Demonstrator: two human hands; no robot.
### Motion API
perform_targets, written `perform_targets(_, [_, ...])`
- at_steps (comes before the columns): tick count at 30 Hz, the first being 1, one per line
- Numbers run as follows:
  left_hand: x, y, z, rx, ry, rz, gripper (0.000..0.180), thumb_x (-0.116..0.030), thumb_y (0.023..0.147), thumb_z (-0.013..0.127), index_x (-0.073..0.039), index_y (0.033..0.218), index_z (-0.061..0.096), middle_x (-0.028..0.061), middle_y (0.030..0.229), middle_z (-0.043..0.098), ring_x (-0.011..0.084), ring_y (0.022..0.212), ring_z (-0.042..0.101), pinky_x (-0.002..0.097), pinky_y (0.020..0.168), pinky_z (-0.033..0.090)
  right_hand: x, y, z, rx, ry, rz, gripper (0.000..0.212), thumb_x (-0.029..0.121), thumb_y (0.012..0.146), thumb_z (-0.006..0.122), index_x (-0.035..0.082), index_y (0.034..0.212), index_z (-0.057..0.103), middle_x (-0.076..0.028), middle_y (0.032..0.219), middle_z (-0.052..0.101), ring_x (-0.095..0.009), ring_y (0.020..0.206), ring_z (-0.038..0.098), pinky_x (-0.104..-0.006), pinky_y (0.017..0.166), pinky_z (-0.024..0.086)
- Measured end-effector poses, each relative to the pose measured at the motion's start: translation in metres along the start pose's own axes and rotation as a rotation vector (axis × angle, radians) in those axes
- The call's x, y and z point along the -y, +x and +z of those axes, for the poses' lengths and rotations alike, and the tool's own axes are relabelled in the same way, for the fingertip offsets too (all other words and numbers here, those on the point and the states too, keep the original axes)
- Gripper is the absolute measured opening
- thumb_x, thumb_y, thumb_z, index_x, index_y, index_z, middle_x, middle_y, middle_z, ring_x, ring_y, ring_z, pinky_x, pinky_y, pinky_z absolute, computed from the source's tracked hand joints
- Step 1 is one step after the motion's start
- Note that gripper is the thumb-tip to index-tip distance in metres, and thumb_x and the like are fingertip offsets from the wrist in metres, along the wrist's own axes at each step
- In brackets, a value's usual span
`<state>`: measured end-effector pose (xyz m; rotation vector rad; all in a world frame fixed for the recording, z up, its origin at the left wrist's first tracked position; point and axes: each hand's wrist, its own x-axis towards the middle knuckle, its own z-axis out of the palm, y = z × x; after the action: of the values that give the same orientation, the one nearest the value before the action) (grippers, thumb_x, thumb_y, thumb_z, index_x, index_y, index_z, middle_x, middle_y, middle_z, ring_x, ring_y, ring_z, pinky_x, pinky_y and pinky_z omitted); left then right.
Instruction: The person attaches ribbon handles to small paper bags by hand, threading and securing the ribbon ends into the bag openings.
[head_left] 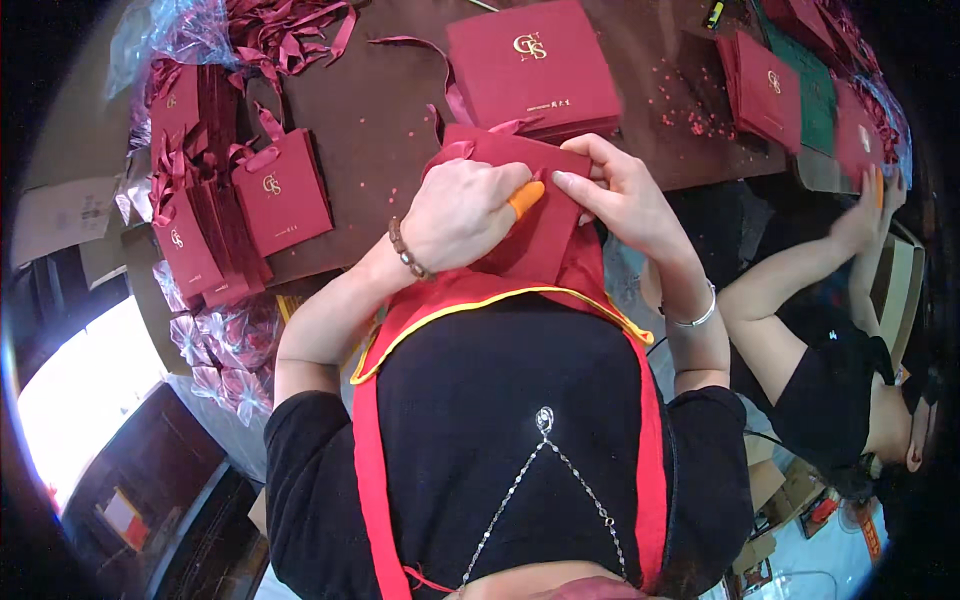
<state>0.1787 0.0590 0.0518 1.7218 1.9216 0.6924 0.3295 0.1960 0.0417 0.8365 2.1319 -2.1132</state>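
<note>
A dark red paper gift bag (525, 238) leans between my body and the table edge, with both of my hands at its top. My left hand (462, 212), an orange cover on one finger, is closed near the bag's middle; a bit of red ribbon shows by its fingertips. With thumb and fingers, my right hand (622, 190) pinches the bag's upper right edge. Just beyond lies a stack of flat red bags (535, 65) with gold print, a loose ribbon trailing from its left side.
Several red bags with ribbon handles (285, 195) stand at the table's left, near a heap of ribbons (290, 35). Small red scraps (695, 115) dot the brown table (385, 100). More bags (768, 90) lie at right, where another person (810, 340) works. Plastic-wrapped bundles (235, 345) sit below left.
</note>
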Motion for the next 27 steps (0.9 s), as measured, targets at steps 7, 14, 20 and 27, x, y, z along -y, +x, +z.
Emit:
perform_targets(7, [-0.001, 0.004, -0.005, 0.065, 0.038, -0.023, 0.013, -0.014, 0.078, 0.051, -0.002, 0.077, 0.058, 0.0174, 0.060, 0.057, 0.0339, 0.059, 0.059, 0.0453, 0.055, 0.045, -0.003, 0.000, 0.002, -0.046, -0.028, -0.052, 0.027, 0.020, 0.087, 0.061, 0.000, 0.104, 0.055, -0.004, 0.077, 0.062, -0.006, 0.067, 0.055, -0.0239, 0.057, 0.046])
perform_targets(14, [0.006, 0.001, 0.003, 0.061, -0.023, -0.062, 0.023, -0.025, 0.085, 0.055, -0.003, 0.079, 0.057, 0.0159, 0.061, 0.057, 0.0332, 0.061, 0.058, 0.0443, 0.057, 0.044, -0.005, 0.000, 0.004, -0.084, -0.069, -0.086, 0.029, 0.022, 0.087, 0.060, 0.000, 0.105, 0.055, -0.007, 0.077, 0.063, -0.008, 0.067, 0.058, -0.0262, 0.058, 0.047])
perform_targets(20, [0.006, -0.003, 0.002, -0.131, -0.030, -0.052, 0.021, -0.024, 0.078, 0.065, -0.005, 0.079, 0.057, 0.0107, 0.069, 0.058, 0.0274, 0.066, 0.058, 0.0390, 0.058, 0.046, -0.004, 0.001, 0.004, -0.052, -0.078, 0.006, 0.027, 0.017, 0.088, 0.060, 0.002, 0.110, 0.052, 0.001, 0.083, 0.057, -0.001, 0.065, 0.049, -0.0173, 0.056, 0.042])
perform_targets(27, [0.003, -0.006, 0.023, -0.311, 0.035, 0.048, 0.019, -0.018, 0.074, 0.068, -0.005, 0.082, 0.057, 0.0095, 0.075, 0.057, 0.0279, 0.071, 0.057, 0.0359, 0.066, 0.046, -0.007, 0.003, 0.005, -0.085, -0.102, -0.064, 0.029, 0.022, 0.086, 0.060, 0.000, 0.104, 0.055, -0.007, 0.074, 0.062, -0.008, 0.061, 0.056, -0.0263, 0.055, 0.046])
